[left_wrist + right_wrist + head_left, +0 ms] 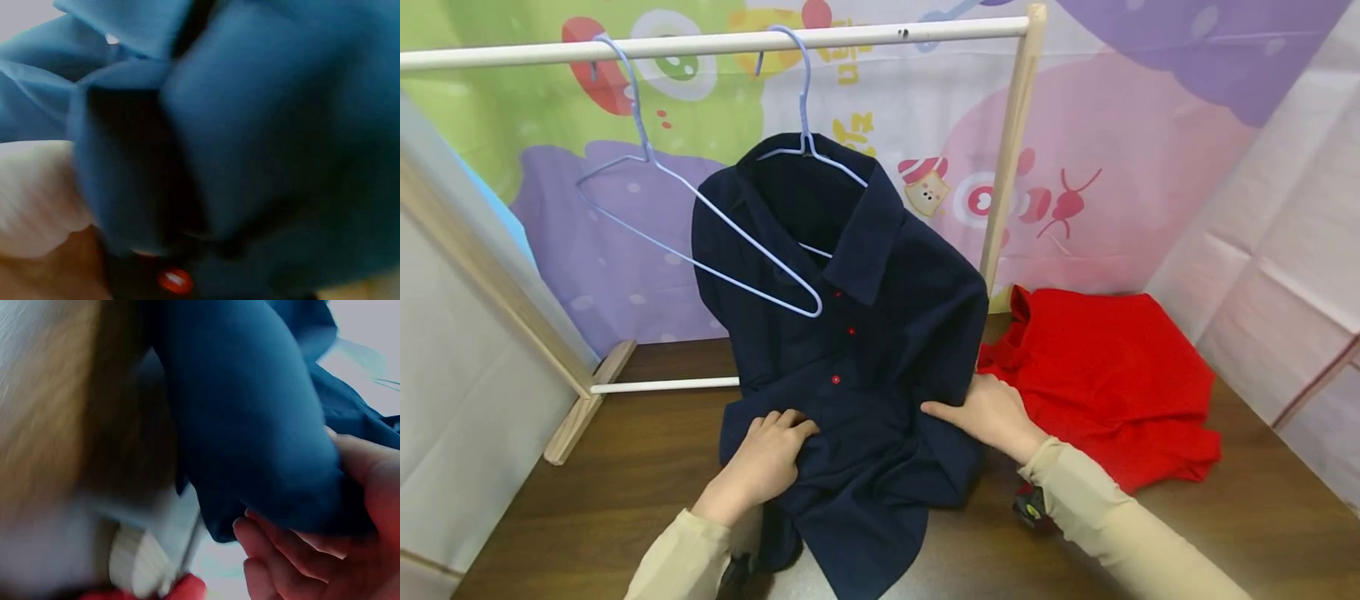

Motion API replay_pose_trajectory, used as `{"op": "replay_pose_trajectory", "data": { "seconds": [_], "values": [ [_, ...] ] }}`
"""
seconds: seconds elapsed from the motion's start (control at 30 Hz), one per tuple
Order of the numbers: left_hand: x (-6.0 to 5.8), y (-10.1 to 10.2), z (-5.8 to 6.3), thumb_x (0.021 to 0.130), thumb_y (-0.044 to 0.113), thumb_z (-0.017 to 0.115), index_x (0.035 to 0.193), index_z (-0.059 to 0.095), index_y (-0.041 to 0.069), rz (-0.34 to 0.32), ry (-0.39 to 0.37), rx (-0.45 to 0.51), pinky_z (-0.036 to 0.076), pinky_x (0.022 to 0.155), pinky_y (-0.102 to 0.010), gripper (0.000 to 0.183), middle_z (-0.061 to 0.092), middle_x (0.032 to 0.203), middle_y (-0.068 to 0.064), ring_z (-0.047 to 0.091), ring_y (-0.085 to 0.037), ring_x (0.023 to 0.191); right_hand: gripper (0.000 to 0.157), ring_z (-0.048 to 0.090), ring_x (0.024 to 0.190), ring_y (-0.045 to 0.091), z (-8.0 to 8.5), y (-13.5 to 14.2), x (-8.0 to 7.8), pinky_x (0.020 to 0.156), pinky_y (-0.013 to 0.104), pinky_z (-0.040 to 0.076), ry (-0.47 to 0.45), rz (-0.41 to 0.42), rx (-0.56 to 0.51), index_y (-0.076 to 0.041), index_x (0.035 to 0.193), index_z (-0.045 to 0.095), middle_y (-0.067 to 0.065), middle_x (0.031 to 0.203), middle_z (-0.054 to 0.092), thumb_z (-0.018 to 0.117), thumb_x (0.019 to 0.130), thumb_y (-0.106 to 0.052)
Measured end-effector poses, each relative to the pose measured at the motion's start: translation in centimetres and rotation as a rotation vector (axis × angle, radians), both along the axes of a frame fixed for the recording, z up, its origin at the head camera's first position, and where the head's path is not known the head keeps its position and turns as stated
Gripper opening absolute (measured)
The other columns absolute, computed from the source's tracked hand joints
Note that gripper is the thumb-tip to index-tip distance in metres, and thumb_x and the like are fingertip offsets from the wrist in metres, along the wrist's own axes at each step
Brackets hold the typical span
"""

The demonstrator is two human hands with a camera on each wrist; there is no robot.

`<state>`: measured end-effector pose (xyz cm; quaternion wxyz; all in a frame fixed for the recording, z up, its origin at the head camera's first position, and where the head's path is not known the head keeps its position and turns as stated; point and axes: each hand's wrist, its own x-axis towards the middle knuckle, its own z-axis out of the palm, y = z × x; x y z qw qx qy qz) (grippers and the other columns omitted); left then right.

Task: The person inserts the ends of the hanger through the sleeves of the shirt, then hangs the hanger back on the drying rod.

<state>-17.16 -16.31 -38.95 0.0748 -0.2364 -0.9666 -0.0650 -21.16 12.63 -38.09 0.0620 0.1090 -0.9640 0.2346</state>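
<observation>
A navy polo shirt (880,358) with red buttons hangs from a light-blue hanger (805,92) on the rail, its lower part bunched and draped onto the table. My left hand (767,454) grips the cloth at the shirt's left side in the head view, fingers curled over it. At the opposite side, my right hand (996,414) holds the shirt's edge, thumb in front and fingers behind. In the right wrist view the thumb and fingers (275,556) lie either side of a navy fold. Dark cloth and one red button (175,280) fill the left wrist view.
A bare light-blue hanger (643,150) hangs left on the white rail (715,43) and overlaps the shirt. A red garment (1112,375) lies on the brown table (647,475) at right. The wooden rack post (1011,150) stands behind my right hand, before a printed curtain.
</observation>
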Motion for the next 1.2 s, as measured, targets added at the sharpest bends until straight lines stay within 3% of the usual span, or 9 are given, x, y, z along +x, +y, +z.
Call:
{"op": "replay_pose_trajectory", "data": {
  "seconds": [0.17, 0.3, 0.37, 0.5, 0.63, 0.77, 0.97, 1.1, 1.2],
  "values": [
    [1.7, 1.5, 1.6, 0.072, -0.004, 0.058, 0.104, 0.062, 0.004, -0.024, 0.019, -0.047, 0.039, 0.086, -0.050, 0.034, 0.056, 0.110, -0.016, 0.051, -0.036, 0.100, 0.057, 0.060, 0.074, 0.019, 1.3, 2.2, 0.5, 0.061, 0.034, 0.048, -0.037, 0.109, 0.059, -0.008, 0.102, 0.059, 0.005, 0.091, 0.065, 0.069, 0.070, -0.054],
    [2.8, 3.0, 2.3, 0.074, 0.003, 0.059, 0.102, 0.062, 0.003, -0.060, 0.105, -0.074, 0.039, 0.087, -0.049, 0.028, 0.057, 0.110, -0.017, 0.051, -0.038, 0.101, 0.083, 0.056, 0.096, 0.022, 2.0, 4.3, 0.9, 0.076, 0.040, 0.049, -0.100, 0.274, 0.200, -0.005, 0.128, 0.046, 0.010, 0.120, 0.055, 0.078, 0.063, -0.046],
    [3.2, 3.6, 2.4, 0.075, 0.007, 0.060, 0.100, 0.062, 0.003, -0.070, 0.151, -0.084, 0.040, 0.086, -0.049, 0.025, 0.057, 0.108, -0.017, 0.052, -0.039, 0.101, 0.092, 0.053, 0.103, 0.025, 2.2, 5.3, 1.1, 0.082, 0.042, 0.048, -0.141, 0.309, 0.264, -0.005, 0.133, 0.041, 0.012, 0.126, 0.050, 0.080, 0.060, -0.044],
    [3.5, 4.9, 2.2, 0.076, 0.015, 0.065, 0.098, 0.062, 0.004, -0.130, 0.261, -0.070, 0.040, 0.090, -0.046, 0.024, 0.059, 0.107, -0.016, 0.053, -0.037, 0.104, 0.090, 0.049, 0.108, 0.029, 2.1, 7.0, 1.0, 0.088, 0.047, 0.044, -0.155, 0.265, 0.295, -0.002, 0.131, 0.044, 0.015, 0.126, 0.048, 0.082, 0.058, -0.040],
    [3.3, 6.3, 2.0, 0.078, 0.018, 0.065, 0.104, 0.063, 0.009, -0.292, 0.350, -0.005, 0.038, 0.096, -0.039, 0.027, 0.060, 0.112, -0.010, 0.052, -0.026, 0.110, 0.090, 0.047, 0.108, 0.033, 1.3, 8.5, 0.4, 0.088, 0.050, 0.042, -0.094, 0.188, 0.261, -0.002, 0.130, 0.043, 0.017, 0.125, 0.046, 0.082, 0.058, -0.040],
    [3.5, 8.0, 1.6, 0.080, 0.019, 0.063, 0.111, 0.061, 0.013, -0.455, 0.373, 0.034, 0.037, 0.098, -0.034, 0.031, 0.057, 0.120, -0.004, 0.049, -0.019, 0.115, 0.100, 0.037, 0.117, 0.041, 0.1, 9.5, -0.2, 0.090, 0.058, 0.036, -0.086, 0.108, 0.246, 0.002, 0.134, 0.035, 0.024, 0.131, 0.037, 0.081, 0.058, -0.043],
    [3.9, 10.9, 0.1, 0.084, 0.028, 0.059, 0.121, 0.056, 0.019, -0.628, 0.303, -0.062, 0.032, 0.103, -0.035, 0.038, 0.050, 0.131, 0.000, 0.043, -0.017, 0.124, 0.114, 0.020, 0.124, 0.055, -1.2, 10.2, -1.0, 0.092, 0.068, 0.026, -0.239, -0.008, 0.220, 0.003, 0.140, 0.019, 0.034, 0.138, 0.021, 0.081, 0.057, -0.045],
    [4.2, 12.2, -1.1, 0.088, 0.040, 0.054, 0.126, 0.052, 0.026, -0.720, 0.184, -0.153, 0.030, 0.104, -0.038, 0.041, 0.048, 0.134, 0.001, 0.038, -0.017, 0.127, 0.115, 0.024, 0.121, 0.057, -1.9, 10.5, -1.4, 0.090, 0.066, 0.031, -0.291, -0.041, 0.217, 0.004, 0.140, 0.016, 0.037, 0.135, 0.024, 0.080, 0.059, -0.045],
    [4.2, 12.5, -1.9, 0.089, 0.046, 0.049, 0.126, 0.053, 0.029, -0.739, 0.103, -0.196, 0.028, 0.105, -0.039, 0.041, 0.048, 0.134, 0.001, 0.037, -0.018, 0.128, 0.113, 0.032, 0.119, 0.053, -2.3, 10.9, -1.6, 0.090, 0.062, 0.035, -0.289, -0.034, 0.223, 0.005, 0.139, 0.017, 0.035, 0.134, 0.031, 0.080, 0.060, -0.045]
  ]
}}
